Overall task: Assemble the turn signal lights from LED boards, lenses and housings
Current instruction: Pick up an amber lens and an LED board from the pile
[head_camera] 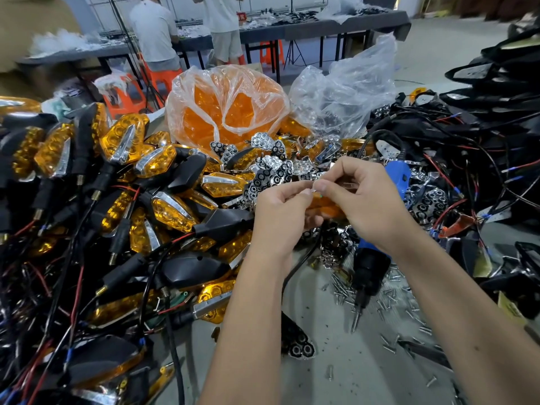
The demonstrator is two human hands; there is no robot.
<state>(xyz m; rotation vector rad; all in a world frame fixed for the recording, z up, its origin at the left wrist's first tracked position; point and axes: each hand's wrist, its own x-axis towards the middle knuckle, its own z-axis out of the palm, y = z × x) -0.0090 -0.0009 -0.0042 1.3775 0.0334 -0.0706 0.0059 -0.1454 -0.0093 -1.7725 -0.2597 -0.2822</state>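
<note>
Glossy plastic and bright metal around the hands

Left of the left hand (280, 217), glossy amber lenses (172, 213) on matt black housings (190, 268); below the right hand (365, 200), shiny metal screws (388, 302); beyond both, crinkled clear plastic bags (344, 92).

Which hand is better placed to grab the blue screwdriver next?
Right. The right hand is nearer the blue screwdriver, which lies below its wrist; the left hand cradles the amber lens and should probably keep supporting it.

Grey floor (438, 54), dark long tables (306, 27)
</note>
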